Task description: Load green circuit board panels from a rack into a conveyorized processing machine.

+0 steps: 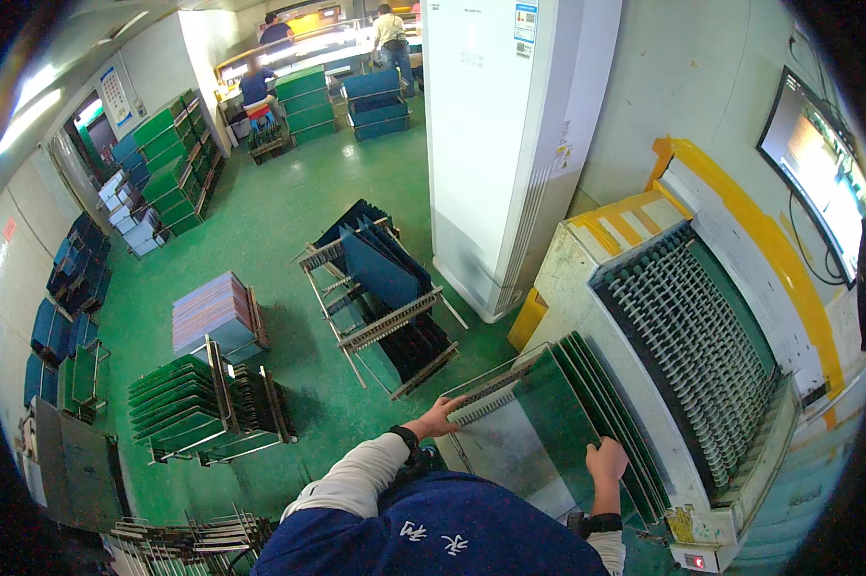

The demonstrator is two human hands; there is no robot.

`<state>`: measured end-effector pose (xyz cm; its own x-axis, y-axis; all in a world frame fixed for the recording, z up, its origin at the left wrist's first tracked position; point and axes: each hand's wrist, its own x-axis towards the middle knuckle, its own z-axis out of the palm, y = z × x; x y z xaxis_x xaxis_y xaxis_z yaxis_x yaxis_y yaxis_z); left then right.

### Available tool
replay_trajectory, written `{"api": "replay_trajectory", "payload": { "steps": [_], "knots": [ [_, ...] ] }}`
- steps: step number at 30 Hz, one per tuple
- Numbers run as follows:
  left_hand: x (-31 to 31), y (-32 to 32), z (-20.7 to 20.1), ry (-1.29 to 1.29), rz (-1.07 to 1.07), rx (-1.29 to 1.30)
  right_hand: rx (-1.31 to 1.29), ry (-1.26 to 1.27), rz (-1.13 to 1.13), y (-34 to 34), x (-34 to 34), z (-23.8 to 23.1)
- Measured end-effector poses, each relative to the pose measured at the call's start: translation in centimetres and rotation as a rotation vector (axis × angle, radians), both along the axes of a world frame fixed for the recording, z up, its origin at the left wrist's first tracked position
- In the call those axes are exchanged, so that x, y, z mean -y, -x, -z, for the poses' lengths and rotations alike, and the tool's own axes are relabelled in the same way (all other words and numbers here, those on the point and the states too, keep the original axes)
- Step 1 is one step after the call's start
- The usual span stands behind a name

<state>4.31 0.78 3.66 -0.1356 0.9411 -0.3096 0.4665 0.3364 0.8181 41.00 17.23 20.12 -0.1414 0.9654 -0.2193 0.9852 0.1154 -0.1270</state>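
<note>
Bright overhead light glares off the green floor; fisheye bending and dark vignette ring the edges.

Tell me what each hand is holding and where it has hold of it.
Right hand grips the near edge of a green panel standing in the rack. Left hand rests on the metal rack's left end; a closed grip cannot be told.

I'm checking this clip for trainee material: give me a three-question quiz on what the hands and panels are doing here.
1. True or false: the left hand rests on the metal rack that holds the green panels.
2. What does the right hand grip?
A. a yellow bin
B. the edge of a green panel
C. a wall screen
3. What stands right of the panels, with rows of rollers on top?

Key:
1. True.
2. B.
3. The conveyor machine with yellow trim.
</note>
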Motion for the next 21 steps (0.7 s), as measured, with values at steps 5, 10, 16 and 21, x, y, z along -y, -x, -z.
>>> {"api": "replay_trajectory", "payload": {
  "steps": [5, 10, 16, 21],
  "knots": [
    [-0.1, -0.1, -0.7, -0.005, 0.007, 0.012, -0.007, -0.040, -0.005, -0.2, 0.1, 0.2],
    [0.1, 0.0, 0.0, -0.020, -0.008, -0.027, -0.016, -0.039, -0.006, -0.1, 0.1, 0.3],
    [0.0, 0.0, 0.3, -0.028, -0.007, 0.028, -0.007, -0.007, 0.002, -0.1, 0.1, -0.2],
    [0.0, 0.0, 0.7, -0.039, -0.007, -0.022, -0.018, -0.017, 0.005, -0.1, 0.0, 0.2]
  ]
}}
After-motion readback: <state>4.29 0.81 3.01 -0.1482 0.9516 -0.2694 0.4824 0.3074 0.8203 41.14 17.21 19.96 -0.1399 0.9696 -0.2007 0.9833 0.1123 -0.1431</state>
